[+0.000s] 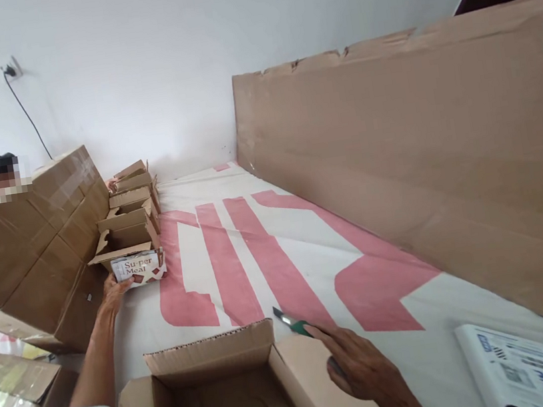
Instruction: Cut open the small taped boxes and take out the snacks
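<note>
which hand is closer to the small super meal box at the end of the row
Left. The left hand touches the small white-and-brown Super Meal carton at its left end. The right hand is far off to the right, holding a green-handled utility knife by the open brown cardboard box.

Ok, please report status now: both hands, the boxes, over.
Left hand grips the Super Meal box, front of the carton row. Right hand holds green cutter beside the open carton. Nothing between them.
</note>
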